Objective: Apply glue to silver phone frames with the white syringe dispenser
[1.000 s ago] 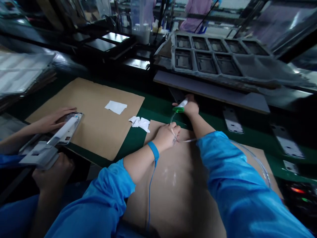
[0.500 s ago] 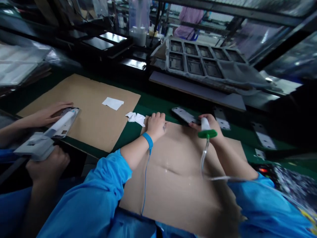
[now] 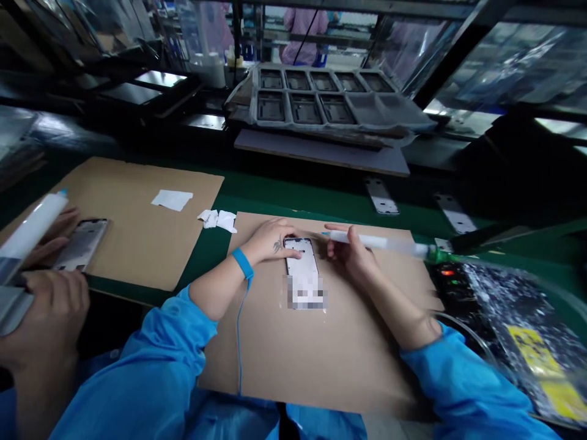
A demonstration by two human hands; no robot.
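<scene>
A pale metal phone frame [image 3: 302,269] lies on the brown cardboard sheet [image 3: 275,360] in front of me, its lower end blurred by a mosaic. My left hand [image 3: 274,239] grips the frame's upper left edge, thumb over its face and fingers at the top. A blue wristband with a thin cord circles that wrist. Held in my right hand [image 3: 351,252] is a white dispensing syringe [image 3: 387,241], lying nearly level, with its blue tip pointing left just right of the frame. A green cap and clear hose are at its rear end.
At left, a co-worker's hands [image 3: 52,305] hold a syringe over another phone frame [image 3: 85,244] on cardboard [image 3: 151,244]. White paper pieces [image 3: 172,200] lie nearby. Two frames [image 3: 381,197] lie behind right. A tray of frames [image 3: 300,125] stands behind; a dispenser box [image 3: 499,330] sits right.
The phone frame came from the back right onto the cardboard, and my left hand now holds it. My right hand let it go and turned the syringe level, tip leftward. The view shifted right.
</scene>
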